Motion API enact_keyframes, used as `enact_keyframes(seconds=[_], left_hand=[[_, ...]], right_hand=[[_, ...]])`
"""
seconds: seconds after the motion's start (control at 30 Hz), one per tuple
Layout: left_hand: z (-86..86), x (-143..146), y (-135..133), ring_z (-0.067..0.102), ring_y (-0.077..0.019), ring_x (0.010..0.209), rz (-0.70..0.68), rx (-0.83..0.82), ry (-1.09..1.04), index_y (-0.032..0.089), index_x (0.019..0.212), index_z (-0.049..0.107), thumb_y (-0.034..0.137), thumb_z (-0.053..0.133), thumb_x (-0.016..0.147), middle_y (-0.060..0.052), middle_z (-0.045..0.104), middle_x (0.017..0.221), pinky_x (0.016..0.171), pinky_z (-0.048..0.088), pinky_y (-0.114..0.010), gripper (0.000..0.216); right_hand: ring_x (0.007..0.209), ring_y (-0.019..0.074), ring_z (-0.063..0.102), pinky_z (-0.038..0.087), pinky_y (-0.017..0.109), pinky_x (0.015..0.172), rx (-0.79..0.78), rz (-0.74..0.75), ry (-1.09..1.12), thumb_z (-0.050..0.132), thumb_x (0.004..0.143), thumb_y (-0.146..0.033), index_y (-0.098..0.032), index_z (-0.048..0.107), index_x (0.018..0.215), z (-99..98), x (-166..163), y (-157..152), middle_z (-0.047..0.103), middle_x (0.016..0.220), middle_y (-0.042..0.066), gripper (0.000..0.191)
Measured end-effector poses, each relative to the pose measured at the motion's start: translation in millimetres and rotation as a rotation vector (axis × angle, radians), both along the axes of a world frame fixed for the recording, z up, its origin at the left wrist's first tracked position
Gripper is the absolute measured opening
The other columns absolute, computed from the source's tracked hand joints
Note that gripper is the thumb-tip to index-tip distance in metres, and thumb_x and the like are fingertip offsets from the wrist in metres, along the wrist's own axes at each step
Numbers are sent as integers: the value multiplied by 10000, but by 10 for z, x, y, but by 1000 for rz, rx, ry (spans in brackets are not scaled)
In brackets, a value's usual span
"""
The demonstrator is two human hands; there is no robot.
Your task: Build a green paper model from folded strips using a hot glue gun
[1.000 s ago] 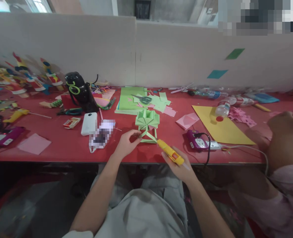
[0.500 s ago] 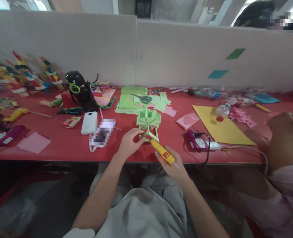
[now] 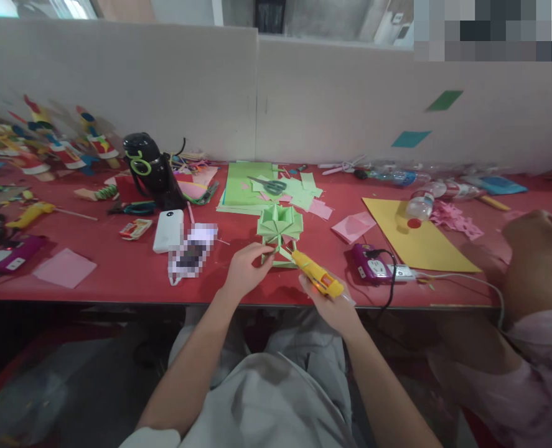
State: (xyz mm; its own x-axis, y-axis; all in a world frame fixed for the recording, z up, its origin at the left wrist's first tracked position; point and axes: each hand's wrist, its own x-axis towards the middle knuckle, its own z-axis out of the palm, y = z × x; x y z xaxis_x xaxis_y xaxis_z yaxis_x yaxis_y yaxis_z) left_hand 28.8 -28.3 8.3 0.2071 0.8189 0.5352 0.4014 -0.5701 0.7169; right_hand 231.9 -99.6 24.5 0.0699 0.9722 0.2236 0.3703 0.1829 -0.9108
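A green folded-paper model [image 3: 279, 223] stands near the table's front edge, with a fan-like upper part on a thin strip frame. My left hand [image 3: 249, 269] is closed at its lower left, finger and thumb pinching a strip of the frame. Held in my right hand [image 3: 334, 308] is a yellow hot glue gun [image 3: 317, 274], with a clear glue stick out of its rear end. The gun's nozzle points up and left, close to the right side of the model's frame. Whether it touches the paper is too small to tell.
Scissors [image 3: 274, 186] lie on green paper sheets [image 3: 238, 180] behind the model. On the left are a black flask [image 3: 152, 171], a white power bank [image 3: 168, 231] and a phone. A purple socket block [image 3: 371, 262], yellow sheet [image 3: 420, 249] and another person's arm [image 3: 532, 267] are on the right.
My right hand has drawn the glue gun slightly right and down, its nozzle now at the frame's right side. My left hand has barely moved at the frame.
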Motion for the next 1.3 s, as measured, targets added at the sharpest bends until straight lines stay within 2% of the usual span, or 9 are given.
enact_keyframes(seconds=[0.17,0.3,0.37,0.5,0.63,0.77,0.97,1.1,1.3], left_hand=[[-8,17,-2,702,-197,871,14,-5,-11,220,977,712,242,606,896,-66,747,960,809,546,-327,134],[-17,16,-7,695,-193,859,22,-5,-15,214,970,709,243,604,899,-67,744,946,793,539,-318,130],[-23,16,-9,689,-187,844,23,-6,-22,209,969,708,238,605,899,-64,741,933,782,536,-311,128],[-45,28,-7,686,-175,821,32,10,-36,204,965,709,221,610,892,-58,737,914,764,535,-297,124],[-65,42,-6,690,-165,802,47,29,-62,196,956,710,206,618,883,-60,738,907,736,548,-279,118],[-66,45,-10,699,-162,805,48,21,-80,193,955,710,201,620,879,-62,740,916,705,562,-261,119],[-67,42,-15,698,-153,796,52,18,-78,192,956,710,196,628,876,-57,738,911,715,568,-253,115],[-76,40,-12,700,-153,799,49,19,-79,189,961,707,194,629,876,-61,736,915,719,568,-251,116],[-78,27,6,703,-156,795,52,31,-75,194,960,705,193,637,867,-58,739,912,711,570,-253,116]], right_hand=[[682,234,688,548,333,630,-32,27,-75,657,845,-465,-233,706,829,56,58,87,729,737,50,238],[554,202,623,507,314,562,-49,89,-127,632,863,-462,-234,681,746,129,85,126,649,579,12,261],[540,187,592,487,303,543,-53,114,-142,615,877,-468,-229,675,745,183,91,140,623,566,4,280],[633,187,607,496,297,597,-72,131,-135,617,882,-489,-208,731,903,238,101,164,677,699,23,305],[687,190,619,504,302,643,-122,142,-112,616,888,-513,-188,745,1040,205,113,173,702,772,43,382],[721,204,640,516,314,671,-135,146,-117,616,886,-514,-189,744,1072,212,119,162,718,805,51,395],[835,240,693,550,343,767,-115,170,-176,599,895,-465,-195,746,1041,345,108,154,755,910,67,340],[884,245,703,559,355,820,-108,173,-199,601,901,-438,-213,744,1107,380,100,167,764,949,61,337],[859,241,703,564,343,788,-120,195,-202,609,899,-438,-196,745,1118,402,81,182,765,914,61,353]])
